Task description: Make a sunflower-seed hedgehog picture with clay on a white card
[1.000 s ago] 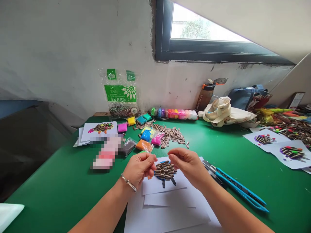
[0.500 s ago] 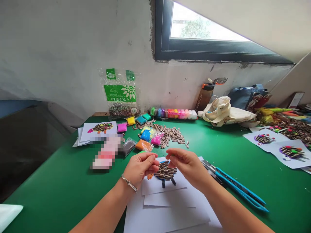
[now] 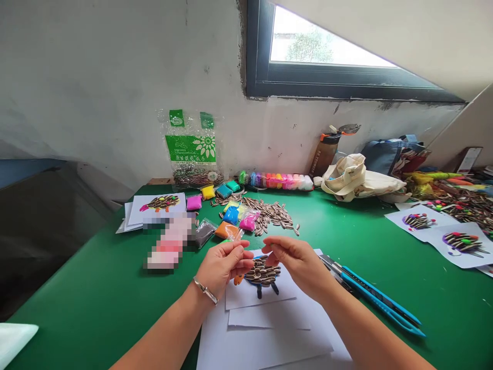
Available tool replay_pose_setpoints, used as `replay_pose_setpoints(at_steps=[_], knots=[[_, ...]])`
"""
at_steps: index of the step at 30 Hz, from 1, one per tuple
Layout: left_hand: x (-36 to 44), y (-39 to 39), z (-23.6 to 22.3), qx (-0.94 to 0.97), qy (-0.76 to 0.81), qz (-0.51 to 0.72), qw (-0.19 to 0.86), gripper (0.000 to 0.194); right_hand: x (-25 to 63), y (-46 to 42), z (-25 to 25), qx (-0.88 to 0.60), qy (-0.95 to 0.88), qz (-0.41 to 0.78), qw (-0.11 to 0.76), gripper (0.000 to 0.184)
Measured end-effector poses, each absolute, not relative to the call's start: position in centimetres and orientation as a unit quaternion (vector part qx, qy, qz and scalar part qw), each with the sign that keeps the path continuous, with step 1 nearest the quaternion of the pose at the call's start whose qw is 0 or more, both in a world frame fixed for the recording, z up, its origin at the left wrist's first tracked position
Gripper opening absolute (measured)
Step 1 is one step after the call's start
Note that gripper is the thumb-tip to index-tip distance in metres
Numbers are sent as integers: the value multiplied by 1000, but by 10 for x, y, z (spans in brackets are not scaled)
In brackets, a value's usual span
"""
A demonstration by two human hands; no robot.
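My left hand [image 3: 225, 264], with a silver bangle at the wrist, is closed in a pinch above the paper. Facing it, my right hand [image 3: 295, 259] also has thumb and fingertips drawn together, a small gap away. Anything between the fingertips is too small to make out. Below them lies a picture [image 3: 264, 272] of an animal made of sunflower seeds, with an orange head, dark legs and blue edging, partly covered by my hands. It rests on stacked white sheets [image 3: 265, 347].
Beyond my hands are bags of coloured clay [image 3: 228, 230] and loose sunflower seeds [image 3: 275, 216]. Blue tweezers [image 3: 381, 298] and pens lie at right. Finished seed pictures [image 3: 464, 244] sit far right, another [image 3: 157, 203] at left. A bottle [image 3: 325, 154] and cloth bag [image 3: 346, 177] stand by the wall.
My hands hold nearly the same pose over the picture. The fingertips have shifted only slightly; nothing else has moved.
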State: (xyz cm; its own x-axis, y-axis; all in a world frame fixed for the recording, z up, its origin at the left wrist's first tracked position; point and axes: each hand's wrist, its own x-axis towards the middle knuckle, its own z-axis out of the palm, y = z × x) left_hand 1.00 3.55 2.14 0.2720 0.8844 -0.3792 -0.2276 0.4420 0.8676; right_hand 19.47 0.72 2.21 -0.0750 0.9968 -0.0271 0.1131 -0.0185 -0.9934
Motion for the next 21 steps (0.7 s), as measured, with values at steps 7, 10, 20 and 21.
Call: replay_pose_setpoints(at_steps=[7,10,20,21], knots=[[8,37,22,413,459,369,695,46,197,6,32,-540,-557,464,428,35],[9,37,23,395,460,382,697,41,197,5,30,-525,-552,483,433,21],[9,38,19,448,470,371,664,41,196,7,25,-554,-676,349,338,27],[8,39,19,448,472,374,661,39,196,7,26,-556,-679,341,338,23]])
